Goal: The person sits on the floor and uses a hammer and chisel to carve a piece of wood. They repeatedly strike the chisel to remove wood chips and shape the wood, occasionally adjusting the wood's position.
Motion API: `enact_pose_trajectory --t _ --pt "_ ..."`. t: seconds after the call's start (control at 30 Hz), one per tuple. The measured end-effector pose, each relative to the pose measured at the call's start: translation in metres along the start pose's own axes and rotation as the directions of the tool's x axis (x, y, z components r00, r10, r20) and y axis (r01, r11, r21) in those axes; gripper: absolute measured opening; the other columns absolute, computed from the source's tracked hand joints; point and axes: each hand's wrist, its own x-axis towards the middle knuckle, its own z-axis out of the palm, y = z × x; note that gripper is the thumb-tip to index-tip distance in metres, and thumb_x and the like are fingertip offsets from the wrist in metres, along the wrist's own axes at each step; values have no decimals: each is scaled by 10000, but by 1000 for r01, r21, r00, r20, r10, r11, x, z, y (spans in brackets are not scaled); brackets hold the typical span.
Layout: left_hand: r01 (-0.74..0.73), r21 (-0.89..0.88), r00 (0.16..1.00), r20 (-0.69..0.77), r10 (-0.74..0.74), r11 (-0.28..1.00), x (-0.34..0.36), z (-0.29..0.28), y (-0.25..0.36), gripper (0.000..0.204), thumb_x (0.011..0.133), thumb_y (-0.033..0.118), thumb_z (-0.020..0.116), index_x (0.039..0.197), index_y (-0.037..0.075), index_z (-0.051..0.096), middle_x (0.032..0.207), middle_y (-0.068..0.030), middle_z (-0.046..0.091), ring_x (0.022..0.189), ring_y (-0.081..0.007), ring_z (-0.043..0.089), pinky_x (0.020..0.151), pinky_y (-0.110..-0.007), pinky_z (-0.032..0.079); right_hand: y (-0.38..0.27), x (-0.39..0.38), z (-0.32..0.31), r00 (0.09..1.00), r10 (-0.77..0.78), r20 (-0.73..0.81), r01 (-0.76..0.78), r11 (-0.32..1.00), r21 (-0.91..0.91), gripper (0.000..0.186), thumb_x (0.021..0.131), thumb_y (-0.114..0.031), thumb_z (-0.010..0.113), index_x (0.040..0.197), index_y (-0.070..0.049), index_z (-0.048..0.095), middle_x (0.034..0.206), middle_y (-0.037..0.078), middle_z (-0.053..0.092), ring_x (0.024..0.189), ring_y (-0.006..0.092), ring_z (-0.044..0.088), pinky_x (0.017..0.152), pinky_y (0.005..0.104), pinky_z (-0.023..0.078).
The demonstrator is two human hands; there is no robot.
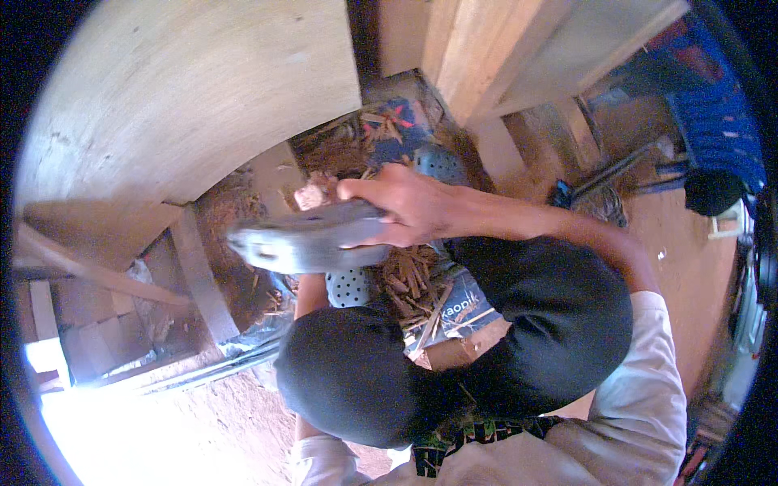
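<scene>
My right hand (pixel 405 202) is closed round the near end of a broad grey metal tool (pixel 304 240), which points to the left and is smeared by motion; its exact kind is unclear. My left forearm (pixel 310 293) rises past my left knee and goes under the tool. That tool hides most of my left hand, so its fingers cannot be read. Just beyond the tool sits a small pale pinkish lump (pixel 312 193), blurred, perhaps wood or fingertips. Split wood pieces (pixel 408 275) lie heaped between my feet and knees.
My perforated clogs (pixel 348 288) flank the wood heap, partly over a dark blue printed sheet (pixel 472 301). A large pale wooden panel (pixel 203 89) stands at upper left, and upright boards (pixel 486 57) at upper right. A blue slatted item (pixel 717 105) is far right.
</scene>
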Motion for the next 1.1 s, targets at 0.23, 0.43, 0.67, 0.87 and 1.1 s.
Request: enact_pose_trajectory --t 0.23,0.43,0.67,0.87,1.1 --pt "-93 194 994 77 79 977 24 -2 19 336 711 111 632 1025 31 544 997 -104 607 956 -229 571 879 -379 409 17 14 4 866 495 64 -482 863 -154 525 844 -489 507 797 29 580 656 239 578 631 405 591 572 447 452" --pt "40 -68 998 57 -36 997 3 -2 -8 499 706 196 693 1119 28 469 1104 -117 553 1042 -233 527 919 -380 394 -5 1 -15 987 158 -11 -158 987 38 377 827 -339 588 977 -2 514 650 155 598 615 315 618 582 432 468" --pt "-118 73 976 193 102 990 8 -2 -48 455 707 262 732 1029 57 483 1048 -80 559 937 -197 565 842 -357 448 19 4 10 847 500 178 -455 857 -240 450 842 -382 561 1028 27 579 738 258 588 687 367 598 622 419 447" --pt "113 -500 989 141 -48 859 -7 11 -82 413 808 371 613 1062 58 521 1005 -62 576 897 -185 567 825 -347 441 -10 5 -13 938 324 127 -320 946 -52 441 829 -402 567 961 18 587 697 198 602 605 364 594 567 417 461" --pt "118 -351 987 -64 -150 929 -2 7 -39 338 773 304 671 967 60 539 914 -42 579 848 -188 565 793 -364 432 28 -7 16 928 370 53 -362 925 -116 448 825 -427 562 884 15 598 713 220 602 671 378 606 616 450 469"
